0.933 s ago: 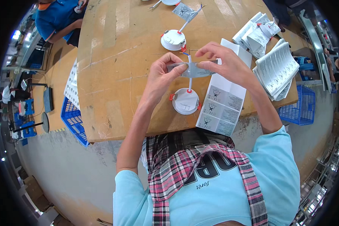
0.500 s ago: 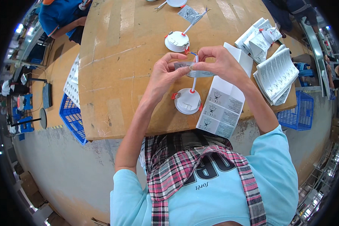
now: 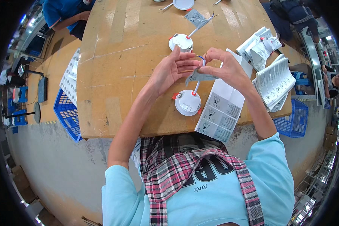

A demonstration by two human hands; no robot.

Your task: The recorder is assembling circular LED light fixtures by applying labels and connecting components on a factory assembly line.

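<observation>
In front of me a round white downlight [image 3: 187, 104] with red-tipped spring clips lies on the table, its white cable [image 3: 196, 87] rising toward my hands. A silver-grey label [image 3: 200, 77] with print wraps the cable near its bare wire ends. Thumb and fingers of my right hand [image 3: 229, 69] pinch the label around the cable. My left hand [image 3: 167, 74] is open beside it, fingers stretched toward the label's left end; whether they touch it I cannot tell. Under my right forearm lies a backing sheet [image 3: 221, 103] with several grey labels on its near part.
Beyond my hands another downlight [image 3: 181, 42] has a label [image 3: 195, 17] on its cable. Folded leaflets [image 3: 275, 81] and label sheets lie at the right of the cardboard-covered table [image 3: 113, 83]. Blue crates [image 3: 66, 118] stand beside it. A person in blue [image 3: 66, 15] is at the far left.
My left hand has let go of the label; its fingers have straightened. My right hand keeps its pinch on the label around the cable. The view has shifted slightly.
</observation>
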